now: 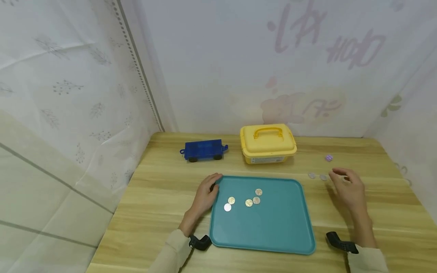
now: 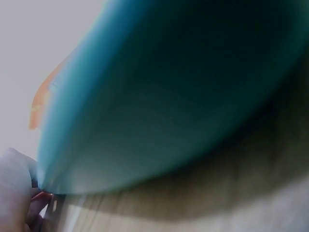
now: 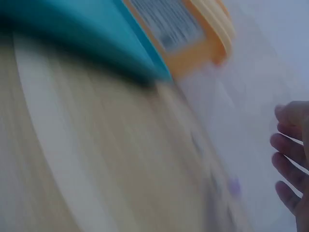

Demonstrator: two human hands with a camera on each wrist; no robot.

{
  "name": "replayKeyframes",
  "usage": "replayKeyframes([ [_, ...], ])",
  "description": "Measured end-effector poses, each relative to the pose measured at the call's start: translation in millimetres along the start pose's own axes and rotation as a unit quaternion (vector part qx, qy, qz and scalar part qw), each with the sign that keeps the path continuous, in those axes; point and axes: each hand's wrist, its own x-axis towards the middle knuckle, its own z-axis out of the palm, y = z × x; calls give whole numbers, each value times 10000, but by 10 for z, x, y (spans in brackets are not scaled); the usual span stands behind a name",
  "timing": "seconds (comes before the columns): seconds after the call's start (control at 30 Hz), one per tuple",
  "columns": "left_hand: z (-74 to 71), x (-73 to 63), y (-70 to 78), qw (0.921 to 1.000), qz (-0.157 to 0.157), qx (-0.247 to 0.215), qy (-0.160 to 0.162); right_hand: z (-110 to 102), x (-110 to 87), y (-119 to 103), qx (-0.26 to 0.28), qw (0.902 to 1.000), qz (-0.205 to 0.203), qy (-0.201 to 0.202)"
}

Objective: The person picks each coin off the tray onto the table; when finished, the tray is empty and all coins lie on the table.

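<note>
My left hand [image 1: 204, 195] holds the far left corner of the teal tray [image 1: 273, 235]; in the left wrist view its digits meet that corner. Several gold and silver coins [image 1: 249, 203] lie on the tray, in two loose groups towards its left and middle. Beyond the tray's right side, my right hand [image 1: 351, 189] hovers over the table with loosely bent fingers, thumb and index close together. Its fingertips are just right of a silver coin [image 1: 323, 177], and another coin [image 1: 312, 175] lies left of that. In the right wrist view nothing shows between the fingers [image 3: 289, 166].
A yellow lidded box [image 1: 268, 142] with a handle stands behind the tray. A blue toy wagon [image 1: 203, 149] sits left of it, and a small purple piece [image 1: 329, 158] lies to the right. Pale cloth walls [image 1: 211, 76] rise behind the wooden table [image 1: 153, 197].
</note>
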Motion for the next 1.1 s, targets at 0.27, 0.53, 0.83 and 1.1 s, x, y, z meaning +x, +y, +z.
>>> replayKeyframes([
  [0.27, 6, -10, 6, 10000, -97, 1, -3, 478, -49, -482, 73, 9839, -1390, -1123],
  [0.53, -5, -5, 9, 9999, -127, 32, -6, 933, -238, -731, -199, 9729, -1509, -1743],
  [0.83, -14, -1, 31, 9998, -174, -1, -98, 1286, -330, -794, -143, 9609, -1863, -2045],
  [1.1, -8, -14, 24, 9999, -91, -41, 20, 1420, -408, -640, -271, 9502, -2259, -2131],
])
